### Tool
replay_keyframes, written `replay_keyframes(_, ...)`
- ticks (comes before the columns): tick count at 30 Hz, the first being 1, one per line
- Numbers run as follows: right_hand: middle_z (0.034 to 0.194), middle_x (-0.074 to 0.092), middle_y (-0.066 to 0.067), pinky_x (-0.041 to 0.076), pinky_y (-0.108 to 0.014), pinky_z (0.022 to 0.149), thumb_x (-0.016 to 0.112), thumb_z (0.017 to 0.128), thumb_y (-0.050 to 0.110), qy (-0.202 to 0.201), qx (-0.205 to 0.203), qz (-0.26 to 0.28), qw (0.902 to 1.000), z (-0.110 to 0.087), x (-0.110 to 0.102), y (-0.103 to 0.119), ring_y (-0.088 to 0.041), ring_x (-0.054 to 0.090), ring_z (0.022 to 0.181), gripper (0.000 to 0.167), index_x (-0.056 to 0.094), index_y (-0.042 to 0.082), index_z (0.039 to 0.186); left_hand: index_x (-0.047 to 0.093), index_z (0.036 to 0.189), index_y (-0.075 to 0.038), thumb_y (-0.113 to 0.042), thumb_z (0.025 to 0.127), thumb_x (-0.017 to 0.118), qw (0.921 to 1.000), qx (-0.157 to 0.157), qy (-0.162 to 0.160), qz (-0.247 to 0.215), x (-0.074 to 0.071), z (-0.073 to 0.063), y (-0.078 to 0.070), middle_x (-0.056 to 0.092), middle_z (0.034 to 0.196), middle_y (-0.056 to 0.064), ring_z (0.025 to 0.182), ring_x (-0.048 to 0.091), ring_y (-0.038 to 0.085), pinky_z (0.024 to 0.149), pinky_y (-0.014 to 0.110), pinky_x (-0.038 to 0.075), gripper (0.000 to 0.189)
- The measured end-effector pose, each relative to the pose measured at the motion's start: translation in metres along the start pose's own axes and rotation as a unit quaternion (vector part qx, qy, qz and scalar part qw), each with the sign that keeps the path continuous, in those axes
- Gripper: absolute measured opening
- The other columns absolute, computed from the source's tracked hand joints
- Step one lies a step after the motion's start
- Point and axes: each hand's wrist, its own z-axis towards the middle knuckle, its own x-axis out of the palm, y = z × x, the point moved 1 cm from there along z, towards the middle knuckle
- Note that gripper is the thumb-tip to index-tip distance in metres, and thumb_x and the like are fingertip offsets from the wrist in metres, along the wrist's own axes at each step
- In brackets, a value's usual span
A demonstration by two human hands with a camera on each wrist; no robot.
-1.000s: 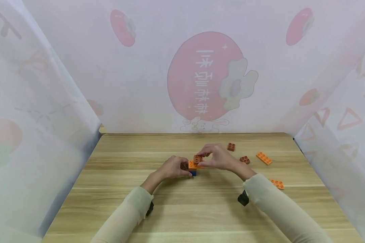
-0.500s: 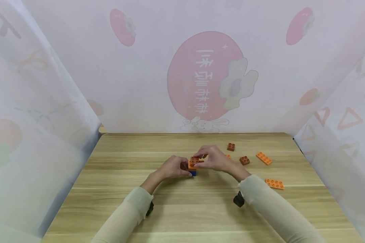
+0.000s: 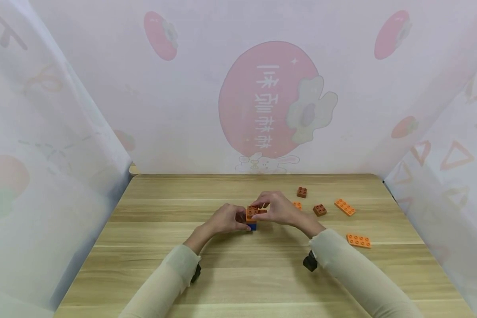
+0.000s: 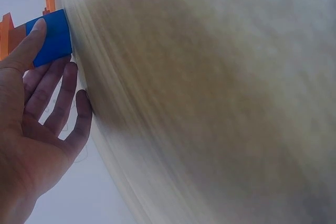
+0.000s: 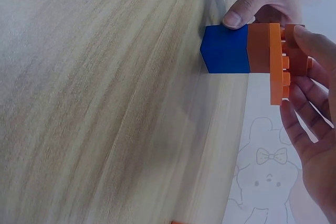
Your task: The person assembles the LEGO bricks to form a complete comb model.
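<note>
A small stack stands on the table between the hands: a blue block (image 5: 226, 49) at the bottom, a brown brick (image 5: 259, 51) above it, then a flat orange plate brick (image 5: 275, 85) that overhangs to one side. My left hand (image 3: 224, 218) pinches the blue block between thumb and fingers at the table. On top sits another brown brick (image 3: 252, 210), at one end of the orange plate. My right hand (image 3: 280, 208) pinches this top brick, thumb on one side and fingers on the other. Whether its studs are fully pressed in cannot be told.
To the right lie orange plate bricks (image 3: 358, 240), one farther back (image 3: 344, 207) and one partly behind the right hand (image 3: 297, 205). Two loose brown bricks, one nearer (image 3: 319, 210) and one farther (image 3: 302, 192), lie there too. A printed cloth (image 3: 183, 110) rises behind the table.
The right hand has moved left with the brown brick and lowered it onto the orange plate's left end. My left hand has kept its grip on the stack without moving.
</note>
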Motion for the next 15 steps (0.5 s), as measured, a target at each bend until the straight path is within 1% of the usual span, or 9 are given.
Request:
replay_keyframes(7,0.103,0.077,-0.004,0.063,-0.044,0.079,0.091,0.087,0.02,0.004,-0.004,-0.011,0.9999,0.0003,-0.001,0.0033,-0.016,0.073,0.092,0.032,0.081,0.006,0.114,0.077,0.107,-0.01,-0.022,0.087,0.09,1.0,0.001,-0.001,0.009,-0.0005,-0.0004,-0.0027,0.08,0.098,0.0,0.087,0.074,0.01,0.08,0.03,0.061,0.027)
replay_keyframes(15,0.103,0.077,-0.003,0.063,-0.04,0.082,0.09,0.088,0.022,0.014,0.013,-0.024,0.9995,0.0022,-0.001,0.0057,-0.017,0.073,0.094,0.031,0.082,0.007,0.114,0.077,0.109,-0.01,-0.021,0.087,0.09,0.9999,0.007,-0.001,0.016,-0.0014,-0.0007,-0.0041,0.08,0.099,0.001,0.088,0.075,0.011,0.081,0.03,0.061,0.028)
